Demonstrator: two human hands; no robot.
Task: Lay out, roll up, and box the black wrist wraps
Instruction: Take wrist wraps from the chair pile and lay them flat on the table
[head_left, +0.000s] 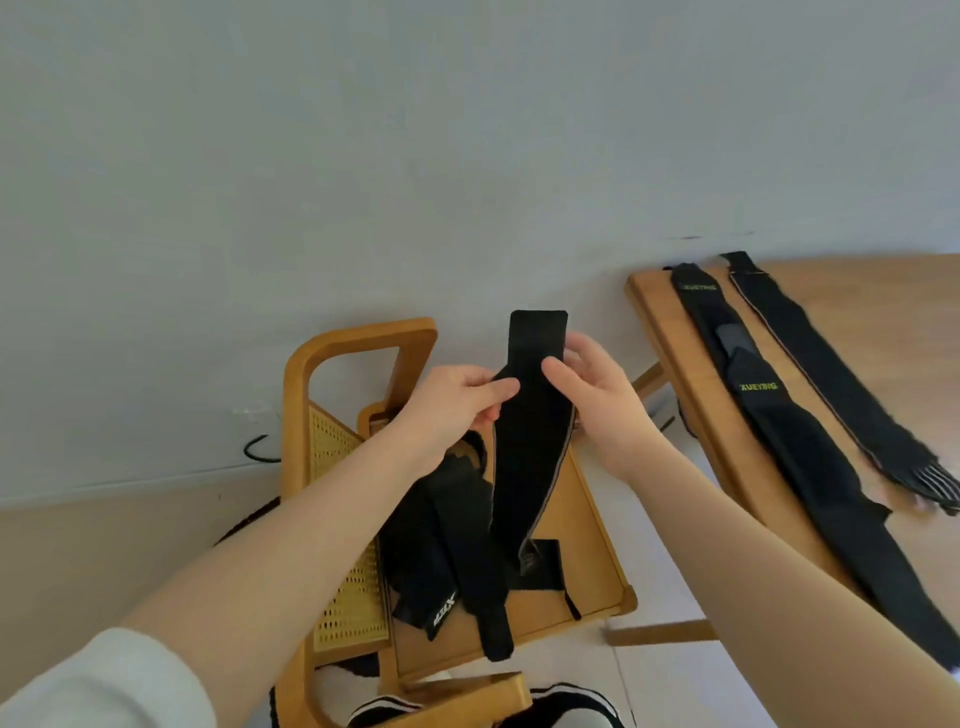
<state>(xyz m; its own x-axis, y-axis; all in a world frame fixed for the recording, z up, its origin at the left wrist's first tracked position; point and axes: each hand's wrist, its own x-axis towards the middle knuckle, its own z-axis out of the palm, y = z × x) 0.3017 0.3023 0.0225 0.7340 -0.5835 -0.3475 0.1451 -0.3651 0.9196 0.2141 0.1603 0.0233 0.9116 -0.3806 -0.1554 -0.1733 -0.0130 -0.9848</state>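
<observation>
From the head view, both hands grip one black wrist wrap (530, 441) in the air above a wooden chair (358, 343): the left hand (457, 405) pinches its edge near the top, and the right hand (597, 395) holds the other edge, thumb across the front. The wrap's loose tail hangs down to the chair seat, so it could snag on the heap of wraps (447, 551) there and drag one off onto the floor. Two wraps (769, 431) lie flat side by side on the counter (670, 332), one is held, and the heap seems to hold at least two, though I cannot count it. No box shows.
</observation>
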